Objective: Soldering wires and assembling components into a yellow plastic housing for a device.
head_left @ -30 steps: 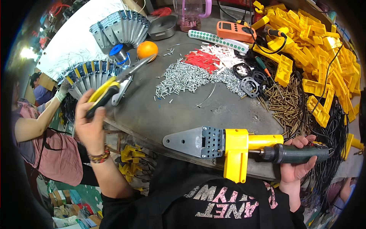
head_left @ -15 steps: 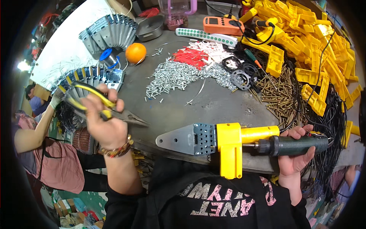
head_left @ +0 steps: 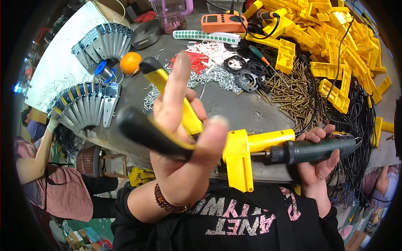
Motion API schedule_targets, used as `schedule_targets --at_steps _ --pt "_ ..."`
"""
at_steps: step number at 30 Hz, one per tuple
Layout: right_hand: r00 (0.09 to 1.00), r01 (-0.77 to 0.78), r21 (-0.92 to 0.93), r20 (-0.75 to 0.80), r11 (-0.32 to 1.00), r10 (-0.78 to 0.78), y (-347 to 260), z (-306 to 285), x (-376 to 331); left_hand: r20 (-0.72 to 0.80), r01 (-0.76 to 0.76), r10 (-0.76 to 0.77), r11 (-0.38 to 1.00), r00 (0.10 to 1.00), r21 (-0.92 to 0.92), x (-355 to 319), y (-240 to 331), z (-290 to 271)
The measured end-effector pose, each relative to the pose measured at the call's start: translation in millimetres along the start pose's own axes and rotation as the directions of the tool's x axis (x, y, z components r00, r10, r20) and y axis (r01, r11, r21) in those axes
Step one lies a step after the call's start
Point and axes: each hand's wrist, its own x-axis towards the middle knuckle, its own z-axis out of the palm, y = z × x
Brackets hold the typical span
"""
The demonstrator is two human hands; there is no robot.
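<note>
My left hand point(head_left: 180, 173) is raised in the middle, holding pliers point(head_left: 193, 119) with black and yellow handles. The handles spread apart toward the upper left; the jaws are hidden behind the hand. One finger points up, and the thumb lies toward the yellow plastic housing point(head_left: 238, 163). The metal plate on the housing's left is almost wholly covered by that hand. On the right, my right hand point(head_left: 314, 171) grips a dark green electric screwdriver point(head_left: 314, 149). Its shaft reaches left to the housing, at the table's near edge.
Silver screws point(head_left: 217, 77), red sleeves point(head_left: 194, 62) and long brass screws point(head_left: 289, 94) lie heaped on the table. Yellow housings point(head_left: 335, 42) fill the back right above black cables point(head_left: 360, 138). Metal plates point(head_left: 83, 104) stand fanned left, near an orange point(head_left: 130, 62). Another person point(head_left: 63, 184) is at left.
My left hand has swung right with the pliers, from beside the fanned plates to in front of the metal plate. The view has shifted slightly; my right hand keeps the screwdriver at the housing.
</note>
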Motion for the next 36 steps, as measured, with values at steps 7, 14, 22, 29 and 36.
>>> schedule_targets --at_steps 7,14,22,29,36 --pt "0.997 0.029 0.019 0.071 0.999 -0.031 4 -8 3 -0.073 0.035 -0.050 0.980 0.996 -0.198 9 -3 17" --pt "0.998 -0.016 -0.086 0.067 0.996 0.021 -2 11 7 -0.120 -0.022 -0.015 0.952 0.993 -0.305 -3 -2 8" --pt "0.988 0.076 -0.089 0.141 0.993 -0.063 -32 18 16 -0.114 -0.163 0.163 0.987 0.980 0.005 11 -60 -112" --pt "0.968 0.113 -0.145 0.241 0.983 -0.076 -34 8 26 0.677 -0.450 0.086 0.807 0.731 0.383 -1 -99 -135" --pt "0.989 0.067 -0.102 0.141 0.992 -0.053 -25 4 34 0.525 -0.257 0.035 0.899 0.850 0.355 -9 -46 -43"
